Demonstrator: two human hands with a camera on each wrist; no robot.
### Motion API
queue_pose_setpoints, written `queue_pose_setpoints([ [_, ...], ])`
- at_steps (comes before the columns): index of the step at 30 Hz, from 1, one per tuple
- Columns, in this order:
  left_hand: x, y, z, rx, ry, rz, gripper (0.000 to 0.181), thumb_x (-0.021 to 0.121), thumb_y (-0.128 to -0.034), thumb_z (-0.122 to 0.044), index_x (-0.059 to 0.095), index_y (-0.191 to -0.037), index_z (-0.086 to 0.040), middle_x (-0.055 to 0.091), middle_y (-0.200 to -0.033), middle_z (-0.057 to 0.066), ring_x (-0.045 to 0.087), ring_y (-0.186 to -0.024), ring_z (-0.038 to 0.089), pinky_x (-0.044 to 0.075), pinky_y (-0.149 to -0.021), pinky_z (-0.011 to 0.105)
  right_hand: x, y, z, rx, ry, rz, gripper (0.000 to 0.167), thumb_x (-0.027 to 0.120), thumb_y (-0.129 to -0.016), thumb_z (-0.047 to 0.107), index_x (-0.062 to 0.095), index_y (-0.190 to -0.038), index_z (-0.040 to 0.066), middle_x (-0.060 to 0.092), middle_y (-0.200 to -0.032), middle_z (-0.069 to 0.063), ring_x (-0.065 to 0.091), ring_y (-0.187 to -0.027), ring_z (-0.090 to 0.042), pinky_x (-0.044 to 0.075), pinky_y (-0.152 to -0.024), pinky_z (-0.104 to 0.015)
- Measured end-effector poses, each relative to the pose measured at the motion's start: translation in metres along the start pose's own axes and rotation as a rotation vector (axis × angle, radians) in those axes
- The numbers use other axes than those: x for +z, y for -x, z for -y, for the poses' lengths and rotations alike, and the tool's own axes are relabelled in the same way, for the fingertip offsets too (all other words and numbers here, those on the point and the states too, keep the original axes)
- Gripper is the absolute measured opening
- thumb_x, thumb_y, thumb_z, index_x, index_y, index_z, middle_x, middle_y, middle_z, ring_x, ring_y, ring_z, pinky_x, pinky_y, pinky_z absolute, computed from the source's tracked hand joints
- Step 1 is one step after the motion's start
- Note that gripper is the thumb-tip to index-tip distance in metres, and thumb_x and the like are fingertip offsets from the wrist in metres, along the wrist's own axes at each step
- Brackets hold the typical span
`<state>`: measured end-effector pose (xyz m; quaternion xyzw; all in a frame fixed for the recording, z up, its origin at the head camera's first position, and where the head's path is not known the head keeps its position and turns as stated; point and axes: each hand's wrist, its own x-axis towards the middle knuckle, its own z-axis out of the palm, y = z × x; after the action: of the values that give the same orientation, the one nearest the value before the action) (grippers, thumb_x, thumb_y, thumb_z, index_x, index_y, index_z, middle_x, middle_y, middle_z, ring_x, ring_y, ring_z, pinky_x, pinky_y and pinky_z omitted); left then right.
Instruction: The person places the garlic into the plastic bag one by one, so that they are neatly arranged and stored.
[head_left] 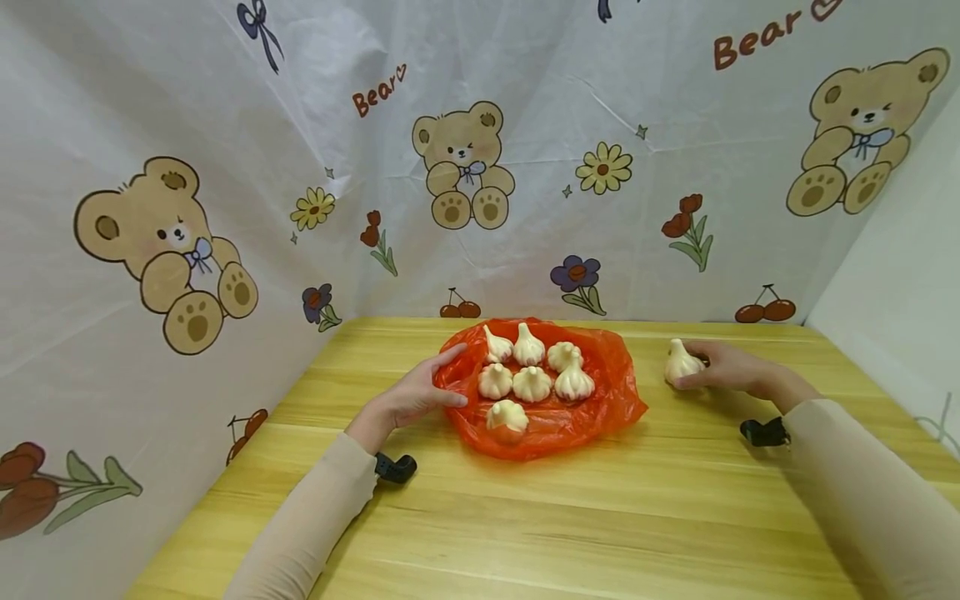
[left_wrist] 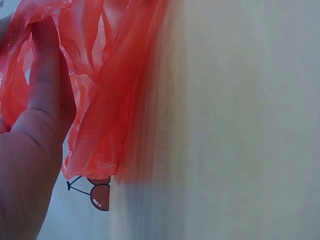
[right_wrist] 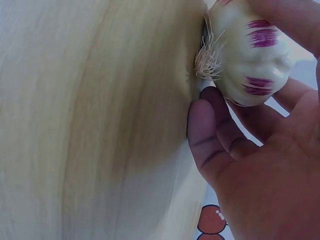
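A red plastic bag (head_left: 555,437) lies spread open on the wooden table, with several garlic bulbs (head_left: 532,383) grouped inside it. At the bag's left rim, my left hand (head_left: 411,397) holds the thin plastic between thumb and fingers. The left wrist view shows that hand among folds of the red film (left_wrist: 112,95). Off to the bag's right, my right hand (head_left: 738,372) grips a single garlic bulb (head_left: 681,365), its neck pointing up. Purple streaks and pale roots show on this bulb (right_wrist: 255,60) in the right wrist view; its root end is close to the tabletop.
Bear-printed white cloth (head_left: 540,250) hangs behind the table and along its left side. A plain white panel (head_left: 900,292) borders the right. The wooden tabletop (head_left: 540,533) extends in front of the bag. Black devices sit at both wrists.
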<state>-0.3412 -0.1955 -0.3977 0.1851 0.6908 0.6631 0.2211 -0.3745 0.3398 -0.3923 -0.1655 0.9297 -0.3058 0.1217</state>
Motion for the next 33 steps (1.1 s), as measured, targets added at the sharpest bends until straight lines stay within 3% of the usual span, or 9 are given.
queue_pose_setpoints([
  [9, 0.002, -0.001, 0.002, -0.014, -0.017, -0.016, 0.099, 0.068, -0.0885, 0.013, 0.022, -0.165, -0.028, 0.03, -0.165, 0.016, 0.047, -0.14, 0.033, 0.057, -0.103, 0.035, 0.0, 0.003, -0.004, 0.004, -0.016, -0.007, 0.08, 0.075, -0.093, 0.037, 0.041, -0.15, -0.006, 0.06, -0.123, -0.016, 0.054, -0.105, -0.025, 0.047, -0.088, -0.033],
  [13, 0.002, -0.001, 0.002, -0.016, -0.014, -0.02, 0.099, 0.068, -0.0882, 0.013, 0.022, -0.165, -0.029, 0.03, -0.165, 0.016, 0.047, -0.139, 0.032, 0.056, -0.103, 0.035, -0.003, 0.005, 0.0, -0.022, -0.022, -0.026, 0.07, 0.075, -0.093, 0.033, 0.047, -0.144, -0.005, 0.062, -0.118, -0.015, 0.056, -0.1, -0.023, 0.05, -0.084, -0.03],
  [23, 0.0, -0.001, 0.0, -0.001, -0.005, -0.008, 0.1, 0.068, -0.0876, 0.014, 0.021, -0.166, -0.026, 0.028, -0.166, 0.015, 0.045, -0.143, 0.034, 0.057, -0.101, 0.034, -0.016, 0.011, 0.022, -0.084, -0.058, -0.076, 0.051, 0.072, -0.096, 0.029, 0.054, -0.135, 0.001, 0.061, -0.111, -0.013, 0.056, -0.092, -0.018, 0.053, -0.077, -0.031],
  [33, 0.0, -0.001, 0.0, -0.008, 0.002, -0.001, 0.101, 0.069, -0.0871, 0.013, 0.02, -0.166, -0.027, 0.027, -0.166, 0.015, 0.044, -0.144, 0.035, 0.057, -0.102, 0.034, -0.019, 0.017, 0.051, -0.097, -0.043, -0.085, 0.059, 0.073, -0.096, 0.033, 0.05, -0.139, 0.001, 0.062, -0.111, -0.013, 0.056, -0.096, -0.022, 0.053, -0.076, -0.028],
])
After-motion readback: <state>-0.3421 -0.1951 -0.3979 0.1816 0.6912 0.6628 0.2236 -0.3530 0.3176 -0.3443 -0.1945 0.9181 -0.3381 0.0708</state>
